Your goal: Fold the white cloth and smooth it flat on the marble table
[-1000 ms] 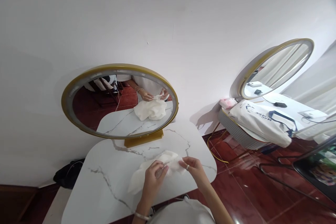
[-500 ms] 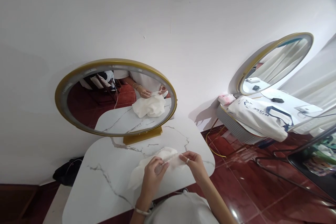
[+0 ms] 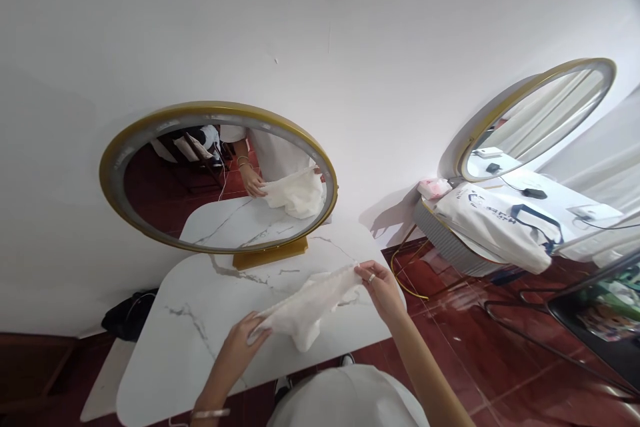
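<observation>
A thin white cloth [image 3: 313,303] is stretched between my two hands above the marble-patterned table [image 3: 170,353]. At its left end, my left hand [image 3: 241,345] is closed on the edge, thumb against fingers. The far right corner is pinched by my right hand [image 3: 376,287], which wears a ring. Between them the upper edge runs nearly taut, and the loose part sags toward the tabletop. Whether the lowest folds touch the table I cannot tell. The round gold-framed mirror [image 3: 225,180] behind reflects both hands and the cloth.
At right stands a second table with a white printed bag [image 3: 493,220], a pink-white packet [image 3: 434,188] and another round mirror [image 3: 537,120]. A black chair [image 3: 595,320] holds colourful packages. A black bag [image 3: 129,315] lies left of the table, over red floor tiles.
My hands have moved apart, the left one toward the lower left and the right one slightly up and right. The bunched cloth is now spread out between them.
</observation>
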Demonstrator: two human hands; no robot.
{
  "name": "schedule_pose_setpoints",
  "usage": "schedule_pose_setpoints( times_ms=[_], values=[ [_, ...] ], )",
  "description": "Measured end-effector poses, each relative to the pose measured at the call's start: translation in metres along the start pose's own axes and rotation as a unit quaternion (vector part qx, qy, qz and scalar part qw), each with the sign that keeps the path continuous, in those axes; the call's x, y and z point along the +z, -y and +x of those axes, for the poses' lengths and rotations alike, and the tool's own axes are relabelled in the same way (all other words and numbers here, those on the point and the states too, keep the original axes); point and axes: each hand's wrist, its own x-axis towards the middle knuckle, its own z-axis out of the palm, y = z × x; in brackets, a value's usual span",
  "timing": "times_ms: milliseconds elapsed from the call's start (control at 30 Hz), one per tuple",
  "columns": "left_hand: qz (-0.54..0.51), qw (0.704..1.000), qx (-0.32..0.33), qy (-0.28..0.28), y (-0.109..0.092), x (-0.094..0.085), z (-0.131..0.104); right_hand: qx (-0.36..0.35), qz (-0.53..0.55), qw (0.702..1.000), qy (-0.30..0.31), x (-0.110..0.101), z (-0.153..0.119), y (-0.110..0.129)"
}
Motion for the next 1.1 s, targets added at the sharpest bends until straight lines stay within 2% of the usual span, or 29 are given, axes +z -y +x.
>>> schedule_pose_setpoints(
  times_ms=[133, 233, 333, 433, 533, 600, 733, 933, 1033, 1100],
  values=[
    [-0.013, 0.996, 0.029, -0.086, -0.009, -0.027, 0.014, -0.039, -0.014, 0.999, -0.013, -0.009, 0.027, 0.027],
    [-0.043, 0.991, 0.063, -0.113, -0.028, -0.05, 0.035, -0.066, -0.03, 0.997, -0.022, -0.015, 0.048, 0.05],
    [-0.071, 0.986, 0.096, -0.117, -0.056, -0.075, 0.056, -0.097, -0.041, 0.994, -0.023, -0.018, 0.066, 0.077],
    [-0.072, 0.978, 0.122, -0.154, -0.091, -0.098, 0.071, -0.163, -0.047, 0.985, -0.016, -0.022, 0.077, 0.11],
    [-0.091, 0.963, 0.149, -0.207, -0.125, -0.114, 0.076, -0.257, -0.051, 0.965, -0.016, -0.028, 0.082, 0.14],
    [-0.111, 0.956, 0.166, -0.213, -0.142, -0.121, 0.08, -0.291, -0.051, 0.955, -0.02, -0.031, 0.084, 0.156],
    [-0.097, 0.956, 0.182, -0.209, -0.16, -0.124, 0.096, -0.306, -0.043, 0.951, -0.023, -0.034, 0.094, 0.17],
    [-0.058, 0.95, 0.206, -0.228, -0.168, -0.11, 0.117, -0.3, -0.064, 0.951, -0.03, -0.046, 0.111, 0.167],
    [0.018, 0.945, 0.246, -0.213, -0.17, -0.1, 0.106, -0.273, -0.074, 0.957, -0.056, -0.059, 0.094, 0.161],
    [0.055, 0.949, 0.251, -0.181, -0.169, -0.093, 0.086, -0.233, -0.085, 0.967, -0.056, -0.07, 0.068, 0.156]
  ],
)
